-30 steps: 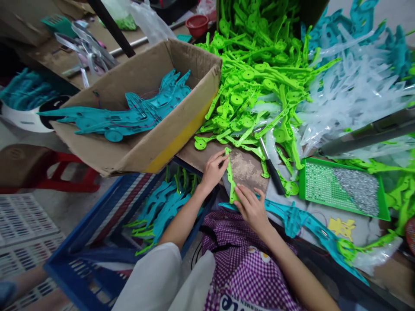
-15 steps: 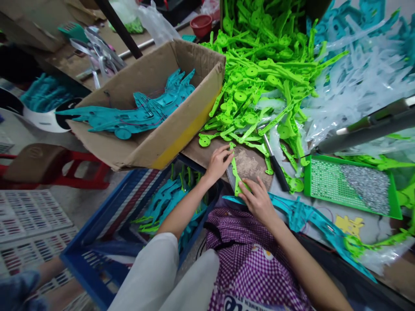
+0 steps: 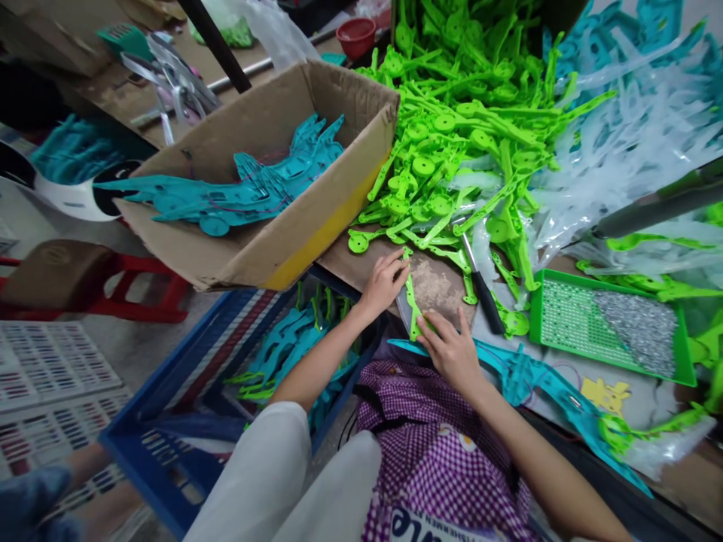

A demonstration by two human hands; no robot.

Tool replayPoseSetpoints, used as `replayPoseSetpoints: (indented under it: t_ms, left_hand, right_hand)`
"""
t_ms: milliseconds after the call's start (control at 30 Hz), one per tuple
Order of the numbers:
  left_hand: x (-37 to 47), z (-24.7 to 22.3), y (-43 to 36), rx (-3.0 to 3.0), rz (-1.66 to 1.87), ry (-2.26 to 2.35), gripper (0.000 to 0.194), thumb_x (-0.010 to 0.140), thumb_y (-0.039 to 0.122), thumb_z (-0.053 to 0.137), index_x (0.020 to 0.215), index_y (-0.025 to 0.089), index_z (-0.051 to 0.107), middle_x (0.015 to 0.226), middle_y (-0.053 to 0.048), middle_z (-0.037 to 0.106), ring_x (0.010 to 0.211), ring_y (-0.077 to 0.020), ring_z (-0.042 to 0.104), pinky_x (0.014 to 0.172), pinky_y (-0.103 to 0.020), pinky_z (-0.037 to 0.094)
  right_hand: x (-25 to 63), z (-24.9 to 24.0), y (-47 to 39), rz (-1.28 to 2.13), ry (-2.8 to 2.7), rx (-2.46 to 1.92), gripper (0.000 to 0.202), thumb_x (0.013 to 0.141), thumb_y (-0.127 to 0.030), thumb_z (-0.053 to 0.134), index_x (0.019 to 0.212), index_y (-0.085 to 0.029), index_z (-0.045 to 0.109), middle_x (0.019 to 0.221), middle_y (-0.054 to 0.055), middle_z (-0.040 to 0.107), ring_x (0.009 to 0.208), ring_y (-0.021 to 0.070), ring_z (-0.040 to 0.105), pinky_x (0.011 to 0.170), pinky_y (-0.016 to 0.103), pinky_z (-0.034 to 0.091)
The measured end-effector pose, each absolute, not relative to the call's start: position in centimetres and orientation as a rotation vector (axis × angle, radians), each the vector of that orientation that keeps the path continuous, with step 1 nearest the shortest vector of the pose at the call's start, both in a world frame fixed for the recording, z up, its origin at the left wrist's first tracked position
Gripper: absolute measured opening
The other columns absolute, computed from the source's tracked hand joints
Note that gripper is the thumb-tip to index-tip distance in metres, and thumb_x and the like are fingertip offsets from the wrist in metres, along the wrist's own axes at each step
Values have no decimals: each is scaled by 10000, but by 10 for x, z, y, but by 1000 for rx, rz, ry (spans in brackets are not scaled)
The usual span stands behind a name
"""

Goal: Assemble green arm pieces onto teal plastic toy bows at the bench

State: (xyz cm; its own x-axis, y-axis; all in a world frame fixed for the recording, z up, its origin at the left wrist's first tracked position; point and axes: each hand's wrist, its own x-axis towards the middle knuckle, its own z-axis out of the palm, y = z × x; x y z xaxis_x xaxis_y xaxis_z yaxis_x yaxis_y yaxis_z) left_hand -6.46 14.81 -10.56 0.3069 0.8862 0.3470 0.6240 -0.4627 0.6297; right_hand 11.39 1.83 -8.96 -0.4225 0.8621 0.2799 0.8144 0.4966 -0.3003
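Note:
A slim bright green plastic part (image 3: pixel 413 299) lies at the near edge of the bench between my hands. My left hand (image 3: pixel 386 281) grips its far end with bent fingers. At the near end, my right hand (image 3: pixel 453 348) pinches the same part, with its index finger raised. Just below my right fingers runs a long teal plastic part (image 3: pixel 528 376), its pointed tip beside the green part. A black-handled screwdriver (image 3: pixel 484 292) rests on the bench to the right of my hands.
A cardboard box (image 3: pixel 316 226) holding teal parts stands at left. Beyond my hands is a heap of green parts (image 3: pixel 446 150). A green tray (image 3: pixel 570 312) with small metal pieces sits at right. Below left, a blue crate (image 3: pixel 169 406) contains assembled parts. Another person's legs (image 3: pixel 84 482) show lower left.
Both hands stay on the green part in nearly the same pose. My right index finger lifts a little more. The whole view shifts slightly.

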Motion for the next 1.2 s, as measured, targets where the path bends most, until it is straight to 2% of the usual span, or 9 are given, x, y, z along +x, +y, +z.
replayPoseSetpoints:
  t_ms: [100, 333, 433, 667, 767, 900, 1067, 1200]
  left_hand:
    - [-65, -106, 147, 2208, 932, 1354, 197, 954, 270, 463, 975, 174, 633, 1274, -117, 601, 1195, -217, 543, 998, -412, 424]
    - [-63, -107, 146, 2215, 928, 1370, 228, 960, 289, 443, 1001, 183, 642, 1309, -108, 577, 1185, -228, 541, 994, -420, 436]
    - [-63, -106, 147, 2211, 912, 1377, 231, 959, 288, 443, 1006, 181, 642, 1303, -108, 581, 1182, -229, 534, 996, -415, 436]
    - [-53, -99, 136, 2249, 799, 1436, 250, 942, 332, 479, 1077, 197, 640, 1313, -88, 577, 1158, -254, 523, 963, -413, 421]
    - [-46, -101, 130, 2238, 804, 1467, 237, 933, 344, 495, 1057, 211, 647, 1305, -77, 581, 1173, -255, 510, 962, -409, 401]
    - [-43, -104, 128, 2233, 806, 1474, 226, 936, 344, 489, 1062, 233, 641, 1340, -55, 563, 1222, -246, 486, 996, -409, 362]
    - [-43, -104, 129, 2221, 796, 1472, 219, 936, 334, 489, 1066, 239, 636, 1346, -55, 561, 1218, -247, 504, 1024, -429, 332]
    - [-44, -106, 128, 2225, 847, 1445, 230, 941, 333, 479, 1072, 229, 636, 1338, -66, 564, 1265, -251, 481, 1044, -442, 341]
  right_hand:
    - [115, -88, 16, 130, -2349, -1389, 381, 953, -234, 468, 1329, -218, 525, 1347, 100, 571, 1313, 244, 465, 1147, 594, 178]
    - [122, -93, 14, 172, -2452, -1247, 514, 941, -129, 437, 1443, -219, 376, 1396, 74, 514, 1318, 196, 458, 1166, 483, 266]
    - [127, -94, 17, 181, -2462, -1229, 516, 940, -129, 439, 1444, -219, 372, 1395, 67, 511, 1315, 190, 459, 1159, 466, 291]
    - [167, -86, 20, 214, -2552, -1208, 530, 946, -127, 431, 1452, -259, 342, 1371, 48, 538, 1280, 182, 497, 1191, 527, 134]
    - [181, -86, 16, 257, -2572, -1235, 544, 949, -130, 413, 1466, -269, 318, 1389, 58, 519, 1294, 184, 479, 1179, 502, 209]
    - [182, -87, 12, 276, -2601, -1253, 558, 944, -156, 416, 1484, -217, 288, 1429, 85, 472, 1345, 196, 415, 1148, 444, 307]
    - [177, -84, 8, 211, -2668, -1284, 579, 948, -283, 443, 1489, -168, 271, 1458, 103, 424, 1361, 227, 395, 1164, 465, 258]
    - [176, -79, 6, 139, -2689, -1315, 577, 958, -272, 442, 1494, -195, 244, 1455, 80, 433, 1357, 227, 402, 1183, 533, 151]
